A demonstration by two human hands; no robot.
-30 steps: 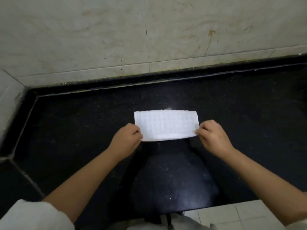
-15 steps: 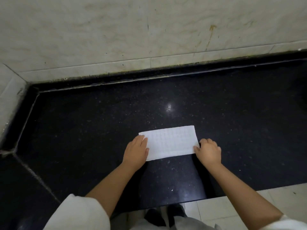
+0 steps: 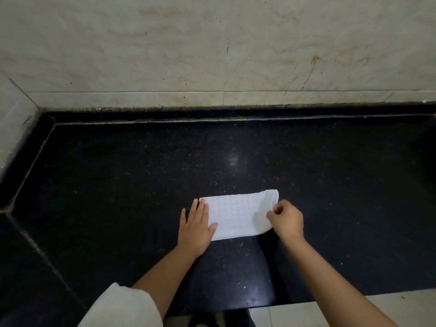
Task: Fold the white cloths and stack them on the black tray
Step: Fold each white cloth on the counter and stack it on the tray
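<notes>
White waffle-textured cloth (image 3: 238, 215) lay on black speckled stone desk (image 3: 118, 185), left hand (image 3: 197, 226) flat, fingers spread, pressing its left end, right hand (image 3: 286, 218) pinched and lifted right edge.

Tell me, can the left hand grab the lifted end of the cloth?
Probably yes. The left hand lies flat on the white cloth, with bare cloth between it and the end the right hand pinches up.

White grid-textured cloth (image 3: 238, 215); black speckled counter (image 3: 118, 185); cream marbled wall (image 3: 188, 43).
</notes>
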